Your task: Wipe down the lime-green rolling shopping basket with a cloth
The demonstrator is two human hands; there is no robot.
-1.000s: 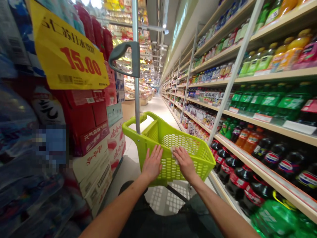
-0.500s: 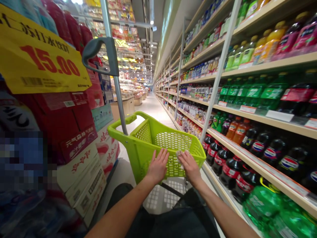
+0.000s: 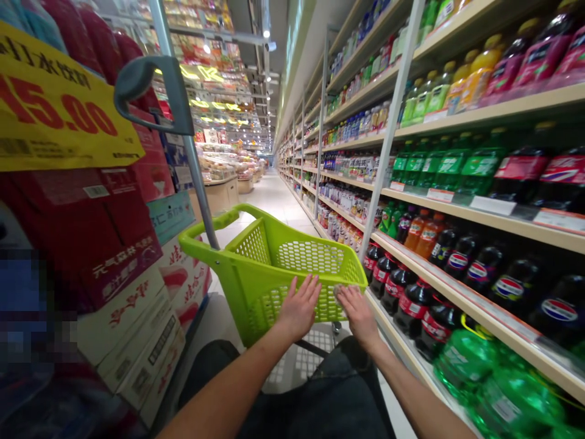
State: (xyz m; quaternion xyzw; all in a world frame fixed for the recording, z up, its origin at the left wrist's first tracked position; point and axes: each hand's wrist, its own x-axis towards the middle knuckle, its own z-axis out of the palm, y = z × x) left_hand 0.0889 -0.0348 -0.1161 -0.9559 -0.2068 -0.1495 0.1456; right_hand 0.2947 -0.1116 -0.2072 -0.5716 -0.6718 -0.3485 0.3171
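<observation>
A lime-green plastic shopping basket point(image 3: 256, 268) on wheels stands in the aisle in front of me, with a grey pull handle point(image 3: 150, 91) on a metal pole rising at its left. My left hand point(image 3: 299, 308) lies flat with fingers spread against the basket's near wall. My right hand point(image 3: 359, 311) presses a small whitish cloth point(image 3: 339, 290) against the same wall near the top rim. My dark trousers show at the bottom between my arms.
Shelves point(image 3: 457, 213) of soft-drink bottles run along the right, dark cola bottles point(image 3: 411, 299) at low level. On the left, stacked red and white cartons point(image 3: 132, 292) carry a yellow price sign point(image 3: 55, 116). The tiled aisle point(image 3: 274, 195) stretches ahead.
The view has swung right and the basket now sits further left in view. My right hand with the cloth has slid slightly along the basket's wall. My left hand stays flat on it.
</observation>
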